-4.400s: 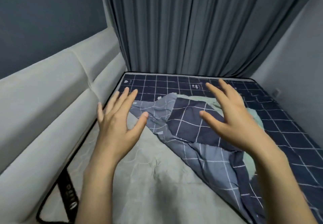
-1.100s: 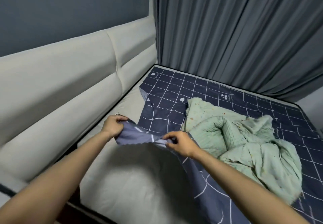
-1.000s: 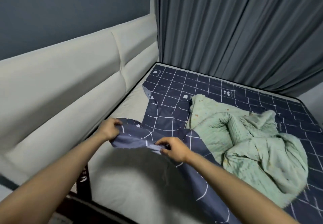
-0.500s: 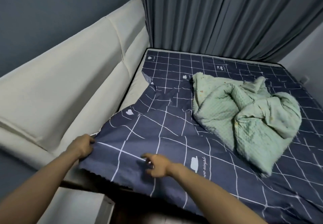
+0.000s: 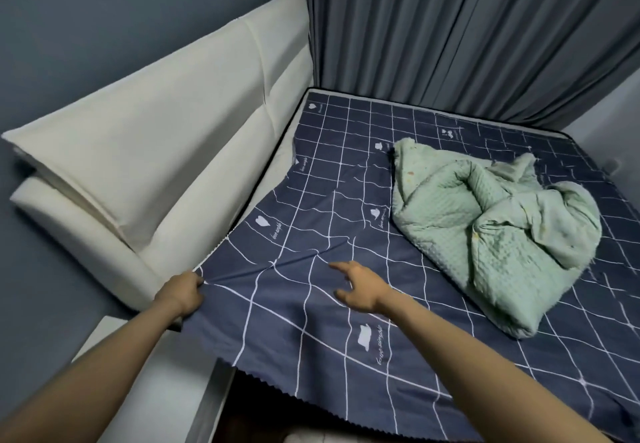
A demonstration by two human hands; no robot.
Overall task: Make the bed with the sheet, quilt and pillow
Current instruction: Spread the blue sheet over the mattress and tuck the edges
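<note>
The sheet (image 5: 311, 235) is gripped at its near corner by the left hand (image 5: 181, 292), whose fingers are curled into a bunched fold beside the headboard (image 5: 166, 165); the right hand (image 5: 360, 288) is held just above the cloth with its fingers spread and relaxed, nothing being held. If the corner is tugged harder with only one hand on it, the sheet could probably be dragged askew, and the strip of bare mattress (image 5: 280, 162) seen along the headboard could be widened. The quilt (image 5: 491, 231), heaped on the far right of the sheet, may be pulled along too, or its weight may hold wrinkles in place. The sheet is dark blue with a white grid and small white marks, spread over most of the bed, creased around the gripped corner, its zigzag edge hanging over the near side. No pillow can be seen.
</note>
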